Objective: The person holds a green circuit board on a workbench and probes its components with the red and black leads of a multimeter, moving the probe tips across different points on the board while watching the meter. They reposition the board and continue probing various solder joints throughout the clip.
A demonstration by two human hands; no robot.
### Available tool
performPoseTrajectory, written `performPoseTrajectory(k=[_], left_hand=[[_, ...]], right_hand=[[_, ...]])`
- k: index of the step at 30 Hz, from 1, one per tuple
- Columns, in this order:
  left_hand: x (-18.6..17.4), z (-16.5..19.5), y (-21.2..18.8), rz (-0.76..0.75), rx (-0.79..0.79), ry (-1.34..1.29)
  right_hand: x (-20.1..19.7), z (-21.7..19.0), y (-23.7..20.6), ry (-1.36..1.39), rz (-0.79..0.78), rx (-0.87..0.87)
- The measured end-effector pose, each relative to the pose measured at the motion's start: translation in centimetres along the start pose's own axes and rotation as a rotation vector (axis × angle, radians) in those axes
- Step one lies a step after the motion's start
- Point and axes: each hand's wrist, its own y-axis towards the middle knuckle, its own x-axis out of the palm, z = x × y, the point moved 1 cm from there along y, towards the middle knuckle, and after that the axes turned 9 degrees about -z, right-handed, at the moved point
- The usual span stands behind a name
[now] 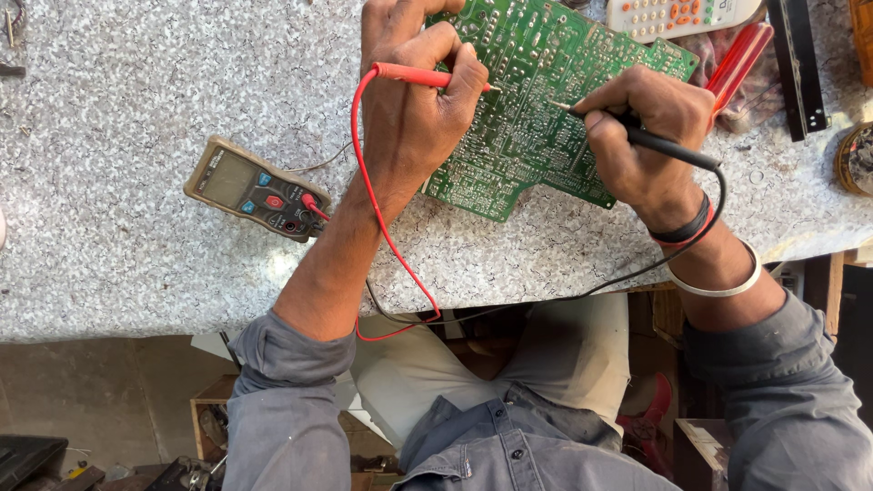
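Green circuit board (pixel 536 109) probed from both sides.
Left hand (pixel 418 100) pinches the red probe (pixel 414 75), right hand (pixel 650 136) grips the black probe (pixel 668 147); either tip could slip and bridge neighbouring solder joints.

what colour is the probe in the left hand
Red, on a red lead; the left hand holds the probe, clearest in the head view.

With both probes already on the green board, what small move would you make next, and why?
Probably glance left at the multimeter. The left hand holds the red probe and the right hand the black probe, both tips touching the circuit board, so a reading should show.
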Motion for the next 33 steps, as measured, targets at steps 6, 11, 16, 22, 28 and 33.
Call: performPoseTrajectory(k=[6,11,16,22,28,33], left_hand=[[0.0,0.0,0.0,0.009,0.011,0.005],[0.0,0.2,0.0,0.000,-0.009,-0.005],[0.0,0.1,0.0,0.010,-0.004,-0.006],[0.1,-0.1,0.0,0.010,0.017,0.005],[0.2,-0.2,0.0,0.016,0.027,0.006],[0.3,-0.2,-0.1,0.009,0.003,0.001]], right_hand=[[0.1,-0.2,0.1,0.020,0.006,0.041],[0.1,-0.5,0.2,0.026,0.007,0.039],[0.0,-0.6,0.0,0.014,0.000,0.041],[0.0,0.3,-0.2,0.044,0.036,0.064],[-0.1,0.9,-0.2,-0.006,0.049,0.035],[0.0,0.3,0.1,0.010,0.082,0.045]])
